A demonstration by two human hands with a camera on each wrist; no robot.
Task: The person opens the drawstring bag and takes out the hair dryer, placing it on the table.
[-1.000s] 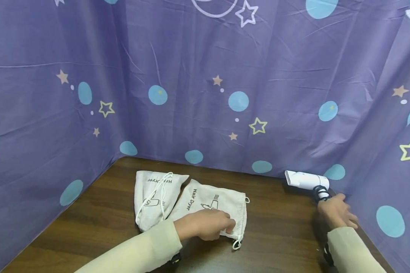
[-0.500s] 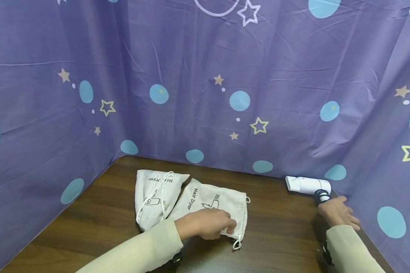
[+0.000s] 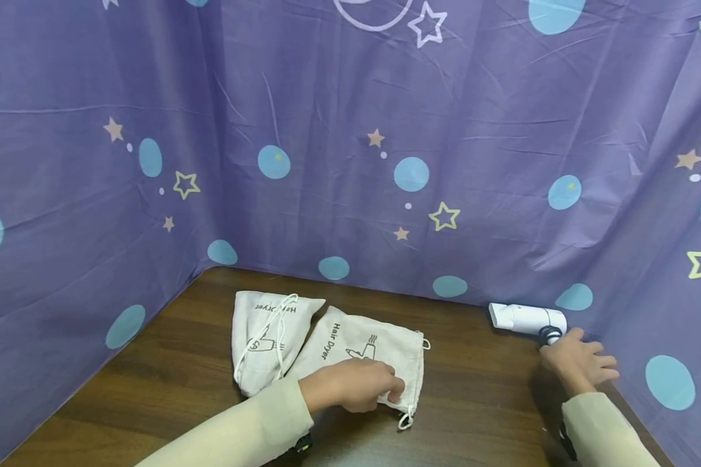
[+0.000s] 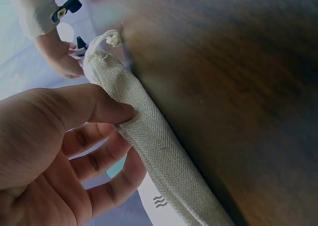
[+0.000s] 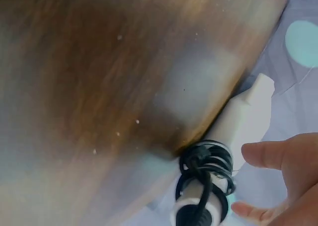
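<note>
My left hand (image 3: 362,386) pinches the edge of a cream cloth drawstring bag (image 3: 394,337) printed "Hair Dryer". In the left wrist view, its thumb presses on one side of the bag's hem (image 4: 149,126) and the fingers lie on the other side. A white hair dryer (image 3: 526,319) lies at the table's far right, nozzle to the left. Black cord (image 5: 206,159) is wound round its handle. Beside the handle, my right hand (image 3: 578,360) has its fingers spread; whether it still touches the dryer I cannot tell.
A second cream "Hair Dryer" drawstring bag (image 3: 251,311) lies left of the first, its white cords across the front. Purple star-patterned curtain (image 3: 339,194) stands along the back and sides of the brown wooden table (image 3: 473,389).
The hair dryer's body has come down onto the tabletop. My right hand's fingers have loosened and spread beside its handle. The left hand keeps its pinch on the bag.
</note>
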